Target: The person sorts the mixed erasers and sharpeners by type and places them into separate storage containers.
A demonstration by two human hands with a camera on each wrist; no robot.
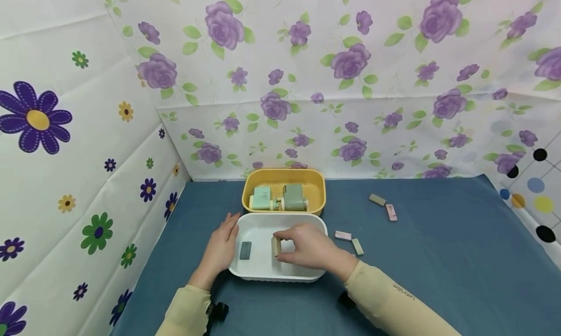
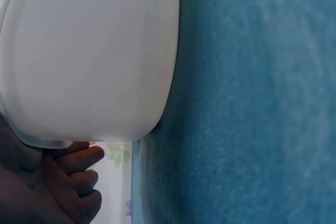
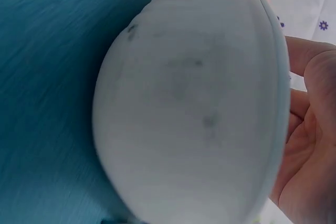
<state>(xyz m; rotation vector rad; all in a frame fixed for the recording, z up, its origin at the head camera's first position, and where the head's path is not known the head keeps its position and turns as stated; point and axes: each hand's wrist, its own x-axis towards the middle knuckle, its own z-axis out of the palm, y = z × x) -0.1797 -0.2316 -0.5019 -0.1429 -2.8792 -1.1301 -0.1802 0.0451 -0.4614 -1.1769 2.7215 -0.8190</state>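
Observation:
A white tray (image 1: 280, 276) stands on the table at the middle of the head view. Inside it, on the left, lies a small dark grey-blue block (image 1: 245, 251). My right hand (image 1: 307, 246) reaches in over the tray's right rim and pinches a small beige block (image 1: 275, 247) between thumb and fingers. At the left rim, my left hand (image 1: 223, 246) rests along the edge with its fingers pointing away from me. The left wrist view shows those fingers (image 2: 84, 159) loosely bent by the tray's outer wall; the right wrist view shows mostly the tray's side (image 3: 189, 103).
Behind the tray, a yellow basin (image 1: 283, 174) holds green-and-cream items (image 1: 293, 198). To the right lie a pink block (image 1: 343, 235) and a pale green block (image 1: 357, 247). Farther back are an olive-beige block (image 1: 377, 199) and another pink block (image 1: 391, 213). Flowered sheets (image 1: 280, 107) hang behind the blue tabletop.

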